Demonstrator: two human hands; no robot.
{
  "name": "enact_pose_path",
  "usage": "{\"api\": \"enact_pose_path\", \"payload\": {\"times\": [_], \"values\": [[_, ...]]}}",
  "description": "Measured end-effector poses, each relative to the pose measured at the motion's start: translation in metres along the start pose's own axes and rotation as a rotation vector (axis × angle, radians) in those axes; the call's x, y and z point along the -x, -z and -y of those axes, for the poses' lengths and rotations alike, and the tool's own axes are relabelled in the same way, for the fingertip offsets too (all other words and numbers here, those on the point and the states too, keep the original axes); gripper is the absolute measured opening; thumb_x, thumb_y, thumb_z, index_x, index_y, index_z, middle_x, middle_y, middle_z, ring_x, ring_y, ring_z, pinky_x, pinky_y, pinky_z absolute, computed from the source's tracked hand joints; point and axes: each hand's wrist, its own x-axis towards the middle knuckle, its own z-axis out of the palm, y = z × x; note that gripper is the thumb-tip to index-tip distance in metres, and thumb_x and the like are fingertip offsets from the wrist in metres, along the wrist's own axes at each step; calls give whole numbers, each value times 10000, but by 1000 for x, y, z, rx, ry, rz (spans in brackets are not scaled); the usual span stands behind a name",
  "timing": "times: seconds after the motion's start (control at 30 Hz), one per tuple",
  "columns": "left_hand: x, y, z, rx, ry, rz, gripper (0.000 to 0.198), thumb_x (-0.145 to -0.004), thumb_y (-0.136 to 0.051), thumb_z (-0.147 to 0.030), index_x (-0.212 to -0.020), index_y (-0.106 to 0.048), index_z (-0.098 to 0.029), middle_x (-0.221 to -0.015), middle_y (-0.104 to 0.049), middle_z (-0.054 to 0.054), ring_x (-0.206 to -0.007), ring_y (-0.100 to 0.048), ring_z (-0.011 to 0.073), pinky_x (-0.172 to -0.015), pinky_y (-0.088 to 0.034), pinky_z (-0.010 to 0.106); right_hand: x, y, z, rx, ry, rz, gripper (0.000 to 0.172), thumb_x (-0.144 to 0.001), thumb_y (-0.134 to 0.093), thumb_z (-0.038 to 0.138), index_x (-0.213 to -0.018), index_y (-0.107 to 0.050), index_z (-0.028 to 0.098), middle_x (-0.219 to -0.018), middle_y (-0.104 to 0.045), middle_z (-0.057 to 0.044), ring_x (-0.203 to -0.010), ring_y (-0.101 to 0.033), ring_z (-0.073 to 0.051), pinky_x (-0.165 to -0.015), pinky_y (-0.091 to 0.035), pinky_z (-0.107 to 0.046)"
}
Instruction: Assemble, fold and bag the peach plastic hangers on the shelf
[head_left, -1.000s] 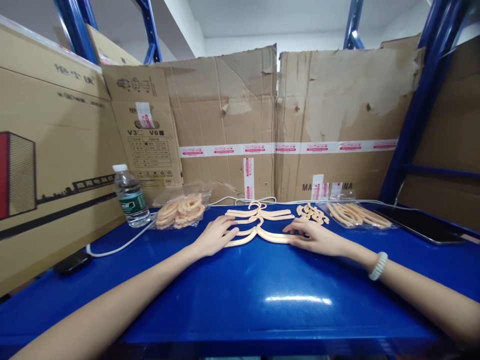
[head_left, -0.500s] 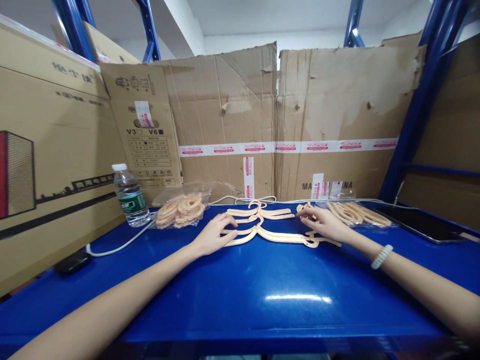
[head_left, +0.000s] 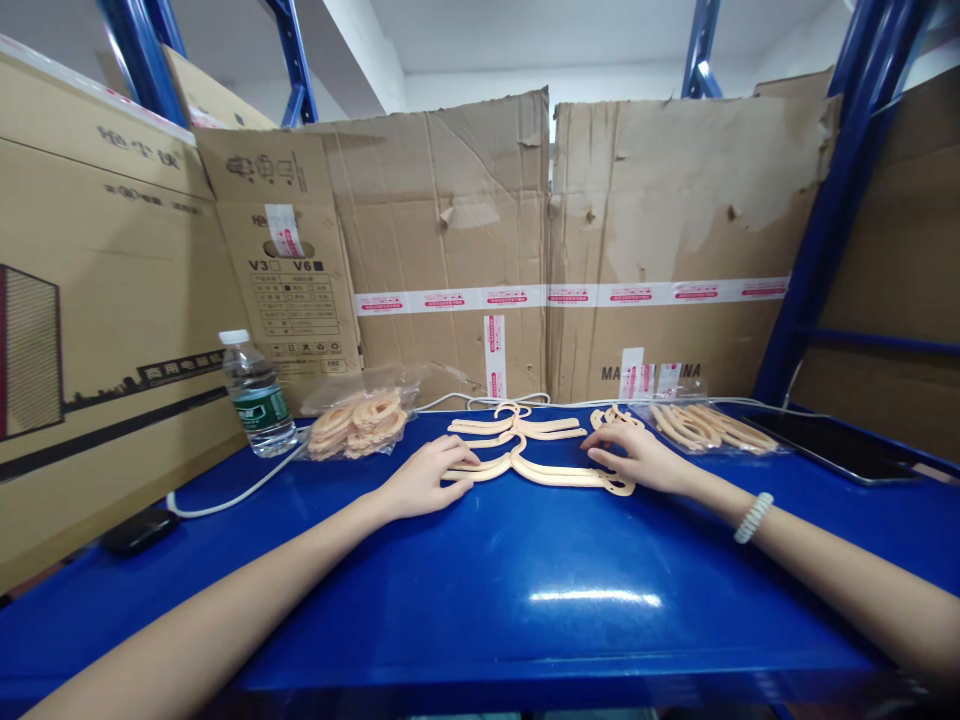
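Note:
Flat beige pieces shaped like clothes hangers lie on a blue tabletop (head_left: 480, 590). The nearest hanger (head_left: 559, 474) has double bars and a curved hook pointing away from me. My left hand (head_left: 420, 482) is at its left end, fingers along the far edge and thumb at the near edge, closed lightly around it. Over the right end hovers or rests my right hand (head_left: 641, 458), fingers stretched and thumb apart; contact there is unclear. A looped tip (head_left: 619, 488) shows below that hand. Behind lies another hanger (head_left: 551, 430), with small beige pieces (head_left: 609, 415) to its right.
Clear bags of beige pieces lie at left (head_left: 360, 425) and right (head_left: 712, 428). A water bottle (head_left: 259, 400), a black device (head_left: 139, 530) and a white cable (head_left: 225, 505) are on the left. A dark tablet-like slab (head_left: 832, 448) lies right. Cardboard (head_left: 450, 240) walls the back.
My right hand has moved slightly left and lower, over the hanger's right end. A piece seen beneath it before is now mostly hidden. My left hand stays nearly in place.

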Motion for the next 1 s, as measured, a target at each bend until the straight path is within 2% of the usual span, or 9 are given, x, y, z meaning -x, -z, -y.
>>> {"api": "enact_pose_path", "payload": {"times": [0.13,0.37,0.67,1.0], "values": [[0,-1,-1,7,34,-17,212,-850,-536,-286,-1024,-632,-213,-1019,-619,65,-987,-564,225,-874,-468,365,0,0,0,-2,8,-11,330,-907,-422,384,-965,-657,160,-977,-686,-103,-910,-608,-238,-830,-459,-375],[0,-6,4,8,81,-114,177,-874,-499,-287,-980,-616,-206,-1017,-627,65,-1001,-551,230,-893,-442,378,0,-2,-3,-18,-2,-44,321,-898,-428,351,-1000,-659,153,-1014,-689,-114,-950,-617,-250,-856,-466,-387],[-2,-11,23,14,169,-230,222,-895,-426,-246,-964,-623,-170,-990,-642,83,-973,-570,231,-898,-441,397,-2,-3,-3,-7,-5,-65,326,-893,-413,341,-1018,-662,172,-1034,-691,-105,-976,-624,-255,-876,-472,-398],[-5,-10,32,8,197,-232,225,-891,-432,-236,-989,-619,-158,-1021,-662,92,-991,-604,223,-909,-462,377,0,-3,0,10,21,-72,282,-894,-422,292,-994,-660,179,-1012,-697,-94,-955,-626,-241,-865,-474,-380]]}}
